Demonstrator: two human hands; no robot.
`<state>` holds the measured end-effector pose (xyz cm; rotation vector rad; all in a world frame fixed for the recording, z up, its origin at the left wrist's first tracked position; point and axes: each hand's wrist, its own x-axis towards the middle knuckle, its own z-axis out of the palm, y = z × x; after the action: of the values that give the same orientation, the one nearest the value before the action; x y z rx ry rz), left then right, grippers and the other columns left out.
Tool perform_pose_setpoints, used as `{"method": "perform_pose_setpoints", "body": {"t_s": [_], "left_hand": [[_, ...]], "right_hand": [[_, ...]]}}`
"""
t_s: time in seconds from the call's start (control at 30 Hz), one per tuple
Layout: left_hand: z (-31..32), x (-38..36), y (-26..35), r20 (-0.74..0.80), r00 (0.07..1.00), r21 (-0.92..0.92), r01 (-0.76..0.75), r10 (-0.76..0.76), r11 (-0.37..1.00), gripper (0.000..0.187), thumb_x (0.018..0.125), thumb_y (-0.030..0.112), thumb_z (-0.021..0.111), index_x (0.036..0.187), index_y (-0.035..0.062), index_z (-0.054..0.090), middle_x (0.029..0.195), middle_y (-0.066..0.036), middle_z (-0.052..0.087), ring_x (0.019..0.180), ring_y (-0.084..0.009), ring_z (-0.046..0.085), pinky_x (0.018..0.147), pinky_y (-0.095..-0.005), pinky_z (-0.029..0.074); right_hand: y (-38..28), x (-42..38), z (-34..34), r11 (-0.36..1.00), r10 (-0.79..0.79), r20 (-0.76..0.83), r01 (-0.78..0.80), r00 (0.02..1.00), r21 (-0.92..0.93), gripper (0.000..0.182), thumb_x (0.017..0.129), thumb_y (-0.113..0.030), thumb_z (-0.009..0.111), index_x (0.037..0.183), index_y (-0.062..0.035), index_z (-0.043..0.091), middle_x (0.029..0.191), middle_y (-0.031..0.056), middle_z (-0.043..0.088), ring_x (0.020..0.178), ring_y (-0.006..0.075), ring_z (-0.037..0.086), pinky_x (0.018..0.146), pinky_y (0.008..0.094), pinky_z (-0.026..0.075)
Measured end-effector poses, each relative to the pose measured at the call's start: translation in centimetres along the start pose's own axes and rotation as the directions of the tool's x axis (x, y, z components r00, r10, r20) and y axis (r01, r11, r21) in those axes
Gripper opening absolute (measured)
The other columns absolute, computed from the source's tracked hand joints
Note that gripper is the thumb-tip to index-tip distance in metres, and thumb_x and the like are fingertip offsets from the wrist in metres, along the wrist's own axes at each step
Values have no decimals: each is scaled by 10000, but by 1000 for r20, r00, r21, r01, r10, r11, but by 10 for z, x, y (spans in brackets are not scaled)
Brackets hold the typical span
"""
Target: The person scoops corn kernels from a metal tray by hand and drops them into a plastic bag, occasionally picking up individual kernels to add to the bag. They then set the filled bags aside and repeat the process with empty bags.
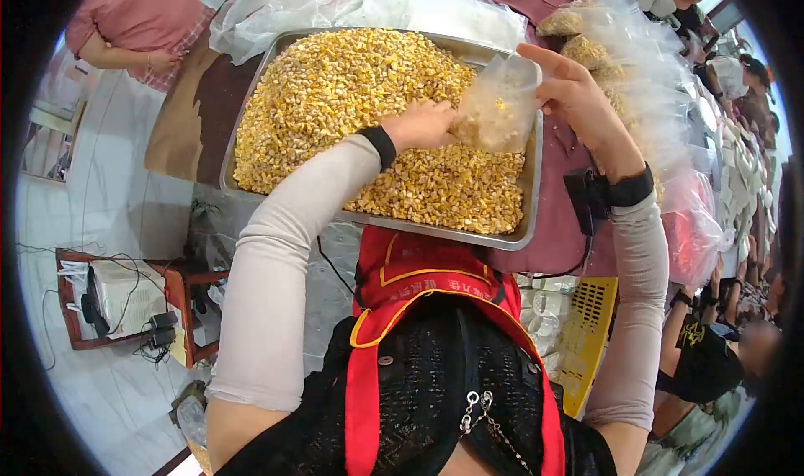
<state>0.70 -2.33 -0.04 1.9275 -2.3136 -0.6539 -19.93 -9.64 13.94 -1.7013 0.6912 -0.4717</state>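
A large metal tray (529, 216) holds a heap of yellow corn kernels (352, 82). My right hand (578, 95) grips the edge of a clear plastic bag (502, 99) over the tray's right part, with thumb and fingers at the bag's right side. Some kernels show inside the bag. Low over the kernels, my left hand (421, 126) reaches to the bag's lower left side; its fingertips are partly hidden there, and I cannot make out what they hold.
Filled clear bags (586, 51) line the table's right side. Empty-looking plastic (444, 17) lies behind the tray. A person (138, 24) stands at the upper left, and others are at the right. A yellow crate (589, 334) is below the table edge.
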Motion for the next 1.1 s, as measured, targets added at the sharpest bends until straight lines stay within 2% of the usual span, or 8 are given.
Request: {"method": "perform_pose_setpoints", "body": {"t_s": [0.27,0.37,0.43,0.53,0.63,0.8,0.97,1.1], "left_hand": [[-6,-51,-13,-13,999,324,-32,39,946,330,842,255,507,1166,197,514,1254,-31,445,1133,-246,418,900,-474,322],[-21,-66,-14,8,1000,344,3,-6,939,345,842,257,513,1183,213,505,1234,-52,465,1128,-256,430,880,-495,340],[-20,-74,-22,-115,993,391,21,26,920,351,841,265,520,1184,191,507,1216,-97,477,1104,-279,457,867,-472,369],[-15,-75,-40,-372,928,222,109,-19,969,330,842,263,518,1128,99,531,1142,-155,508,1030,-309,495,836,-374,411],[-2,-69,-47,-275,961,239,68,0,969,318,835,248,520,1110,89,537,1070,-147,531,946,-308,512,783,-387,424],[20,-64,-6,-355,935,192,46,25,980,162,827,211,516,943,101,543,860,-136,504,814,-314,534,675,-437,437],[4,-59,-13,-194,980,119,71,-47,990,146,841,186,502,947,96,547,874,-166,522,801,-330,556,689,-445,448],[0,-49,-36,-416,909,-152,-90,19,984,237,865,192,488,1062,87,567,910,-143,580,819,-267,573,716,-344,464]], "right_hand": [[-23,-21,-18,994,-23,-21,25,1000,103,513,714,3,492,1227,-6,484,1000,-1,567,690,32,479,610,167,391],[-29,-25,-17,997,-31,-23,33,999,68,514,713,-1,497,1227,-7,485,1021,-4,565,700,28,478,611,166,394],[-31,-26,-14,996,-31,-29,33,999,88,513,715,-6,498,1227,-7,485,1024,-2,564,697,25,477,612,165,395],[-25,-24,-8,990,-39,-25,41,999,131,512,715,-11,500,1227,-8,485,1014,2,569,692,21,477,612,162,397],[-22,-26,2,989,-47,6,45,999,144,517,713,-10,497,1230,-13,485,955,3,582,682,20,478,608,159,395],[-2,-25,23,980,0,56,-11,998,198,534,714,7,466,1246,-32,481,767,-25,556,642,27,460,605,165,387],[6,-27,26,946,38,-4,-35,999,322,553,711,29,456,1257,-54,473,868,-12,550,674,39,460,623,172,388],[1,-36,26,963,55,-29,-45,998,267,550,723,26,457,1268,-40,452,933,-5,547,702,42,467,624,175,391]]}}
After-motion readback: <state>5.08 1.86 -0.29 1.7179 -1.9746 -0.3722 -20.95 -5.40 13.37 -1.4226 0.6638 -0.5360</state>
